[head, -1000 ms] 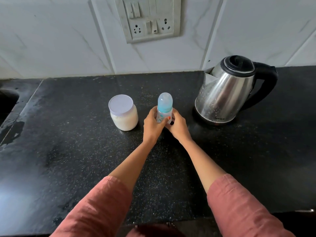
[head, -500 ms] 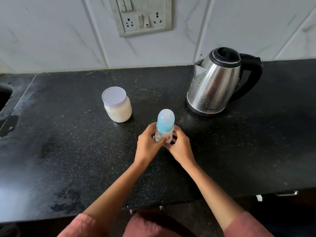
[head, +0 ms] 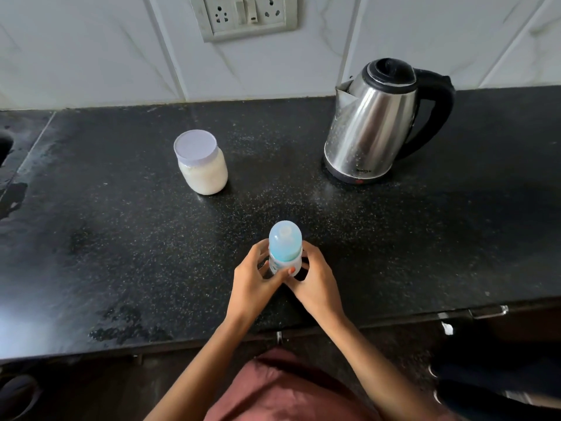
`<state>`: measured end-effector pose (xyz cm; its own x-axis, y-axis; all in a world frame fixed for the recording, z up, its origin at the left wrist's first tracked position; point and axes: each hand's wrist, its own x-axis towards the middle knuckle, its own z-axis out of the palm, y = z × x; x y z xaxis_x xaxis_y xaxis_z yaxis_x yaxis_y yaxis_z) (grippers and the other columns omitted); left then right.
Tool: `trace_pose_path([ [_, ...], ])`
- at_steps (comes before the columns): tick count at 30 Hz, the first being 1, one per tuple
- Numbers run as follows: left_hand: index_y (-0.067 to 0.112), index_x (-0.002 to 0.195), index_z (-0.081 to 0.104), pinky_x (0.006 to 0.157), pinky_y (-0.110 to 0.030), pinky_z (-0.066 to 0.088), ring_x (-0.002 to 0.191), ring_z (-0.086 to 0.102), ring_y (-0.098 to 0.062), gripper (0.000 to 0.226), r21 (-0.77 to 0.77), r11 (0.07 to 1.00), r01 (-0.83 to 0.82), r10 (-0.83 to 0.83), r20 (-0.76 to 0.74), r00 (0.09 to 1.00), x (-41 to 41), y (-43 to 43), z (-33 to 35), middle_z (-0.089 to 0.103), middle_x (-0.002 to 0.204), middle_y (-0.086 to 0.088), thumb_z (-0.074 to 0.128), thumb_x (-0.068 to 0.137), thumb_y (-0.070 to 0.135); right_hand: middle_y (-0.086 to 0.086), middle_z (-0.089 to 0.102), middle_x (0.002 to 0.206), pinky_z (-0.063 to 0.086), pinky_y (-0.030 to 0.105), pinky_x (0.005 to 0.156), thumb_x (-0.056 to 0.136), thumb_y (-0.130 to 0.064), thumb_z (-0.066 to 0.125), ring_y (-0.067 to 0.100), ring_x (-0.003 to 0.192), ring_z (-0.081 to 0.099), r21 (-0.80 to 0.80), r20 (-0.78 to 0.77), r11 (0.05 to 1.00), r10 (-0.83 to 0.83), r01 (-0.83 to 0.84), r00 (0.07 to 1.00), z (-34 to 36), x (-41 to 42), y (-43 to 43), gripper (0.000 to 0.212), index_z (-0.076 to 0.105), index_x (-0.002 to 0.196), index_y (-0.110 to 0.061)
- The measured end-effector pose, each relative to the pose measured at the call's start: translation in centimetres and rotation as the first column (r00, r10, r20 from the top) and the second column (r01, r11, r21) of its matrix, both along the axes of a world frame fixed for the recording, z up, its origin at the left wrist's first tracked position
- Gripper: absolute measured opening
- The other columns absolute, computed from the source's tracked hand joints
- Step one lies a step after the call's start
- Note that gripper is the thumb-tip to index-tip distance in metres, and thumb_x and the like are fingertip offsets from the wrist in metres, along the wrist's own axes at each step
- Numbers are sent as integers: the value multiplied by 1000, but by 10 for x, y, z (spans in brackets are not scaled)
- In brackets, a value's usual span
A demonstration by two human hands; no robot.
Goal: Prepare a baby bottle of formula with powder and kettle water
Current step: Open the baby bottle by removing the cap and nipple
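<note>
The left hand (head: 255, 281) and right hand (head: 315, 281) are gripping the small clear plastic blue-capped baby bottle (head: 285, 247) at nine and three o'clock, and it is probably feeling light, hard and slippery.

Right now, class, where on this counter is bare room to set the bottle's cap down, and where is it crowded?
Bare counter lies between jar and kettle, widely left of the jar, and right of the bottle in front of the kettle. Crowded only at the bottle, gripped by left hand and right hand.
</note>
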<state>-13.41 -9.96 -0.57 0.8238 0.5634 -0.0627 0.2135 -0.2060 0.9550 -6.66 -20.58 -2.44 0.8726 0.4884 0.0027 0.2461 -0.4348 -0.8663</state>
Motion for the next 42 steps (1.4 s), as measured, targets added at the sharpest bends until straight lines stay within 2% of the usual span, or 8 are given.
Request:
trace_pose_path([
  [5, 31, 114, 43, 80, 2, 37, 95, 45, 28, 55, 24, 999, 35, -35, 4, 999, -1, -2, 2, 46, 106, 33, 75, 74, 11, -5, 56, 122, 49, 28, 82, 73, -23, 75, 10, 108, 56, -25, 6, 1000, -1, 1, 1000, -1, -2, 0, 54, 49, 121, -20],
  [9, 32, 115, 43, 82, 1, 37, 97, 47, 22, 56, 62, 997, 37, -36, -17, 999, 0, -1, -1, 49, 104, 31, 77, 73, 18, -7, 50, 122, 48, 27, 84, 73, -21, 75, 10, 111, 53, -45, 13, 998, 49, -48, 999, -1, -1, -2, 57, 46, 123, -18],
  [16, 34, 115, 39, 84, 0, 35, 103, 46, 19, 63, 72, 994, 79, -77, -28, 997, 2, 6, -4, 48, 109, 31, 80, 69, 19, -3, 24, 146, 26, 28, 111, 68, -17, 79, 12, 135, 24, -210, -97, 942, 247, -263, 964, 35, 16, -22, 90, 25, 140, -21],
  [22, 40, 117, 40, 81, -2, 39, 102, 49, 18, 67, 43, 997, 64, -64, -15, 998, 6, 2, -6, 53, 109, 28, 78, 69, 14, -11, 42, 124, 39, 25, 99, 66, -22, 80, 11, 122, 40, -34, -66, 986, 163, -165, 984, 54, 8, -5, 72, 41, 126, -28],
  [26, 27, 115, 56, 79, -15, 47, 95, 59, 2, 49, 103, 994, 47, -48, 4, 999, 8, 3, -9, 63, 102, 18, 74, 70, 21, -9, 46, 119, 37, 17, 90, 62, -25, 82, 7, 113, 37, -67, 45, 996, 56, -53, 997, 56, 3, 10, 70, 48, 123, -22],
  [29, 25, 114, 58, 79, -24, 50, 91, 61, 4, 49, 101, 994, 42, -43, 7, 999, 7, 3, -10, 65, 97, 20, 70, 66, 31, -4, 49, 119, 39, 23, 91, 62, -29, 81, 10, 111, 38, -108, 146, 994, 31, -15, 989, 59, 3, 16, 65, 51, 119, -19],
  [34, 41, 113, 52, 83, -20, 50, 96, 60, 8, 54, 107, 993, 50, -52, 18, 998, 7, 5, -10, 62, 97, 29, 72, 63, 36, 1, 55, 114, 35, 19, 90, 63, -24, 81, 14, 110, 46, -137, 162, 990, 37, -15, 986, 64, 10, 18, 58, 56, 115, -13],
  [42, 45, 107, 50, 77, -15, 48, 89, 60, 10, 53, 109, 990, 89, -93, 33, 995, 9, 9, -9, 64, 93, 25, 75, 63, 28, 3, 62, 108, 46, 30, 91, 56, -22, 85, 16, 102, 55, -131, 154, 988, 103, -83, 983, 68, 20, 18, 58, 62, 108, -10],
])
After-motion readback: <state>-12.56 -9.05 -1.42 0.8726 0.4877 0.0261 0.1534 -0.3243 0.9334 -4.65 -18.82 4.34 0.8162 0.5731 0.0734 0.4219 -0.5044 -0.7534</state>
